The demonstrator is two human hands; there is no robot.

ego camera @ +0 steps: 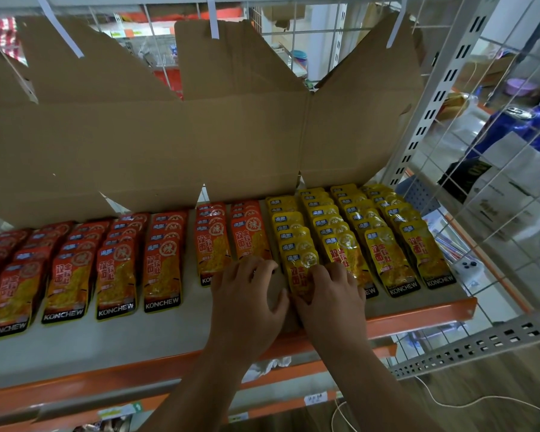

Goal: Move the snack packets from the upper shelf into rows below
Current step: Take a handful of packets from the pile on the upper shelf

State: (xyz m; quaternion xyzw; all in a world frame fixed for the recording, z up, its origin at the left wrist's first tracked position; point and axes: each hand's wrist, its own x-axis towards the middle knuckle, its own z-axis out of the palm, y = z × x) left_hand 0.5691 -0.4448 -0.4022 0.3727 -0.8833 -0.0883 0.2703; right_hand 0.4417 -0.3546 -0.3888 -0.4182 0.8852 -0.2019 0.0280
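Cardboard sheet (200,135) blocks the back across the upper frame. Wire mesh panel (496,213) closes the right edge. Red packets (116,275) and yellow packets (387,244) fill mid-frame. Bare shelf (138,338) strip, lower left, open for access.

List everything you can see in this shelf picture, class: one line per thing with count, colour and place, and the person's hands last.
red packets: at least six rows, red-orange, left and middle of the shelf
yellow packets: four rows, yellow, right part of the shelf
cardboard: one flattened box, brown, upright behind the rows
shelf: one, pale top, orange front edge
wire mesh: one panel, white, right side
cans: two, blue, beyond the mesh
left hand: at the front of the red rows
right hand: fingers curled on the front packet of the leftmost yellow row
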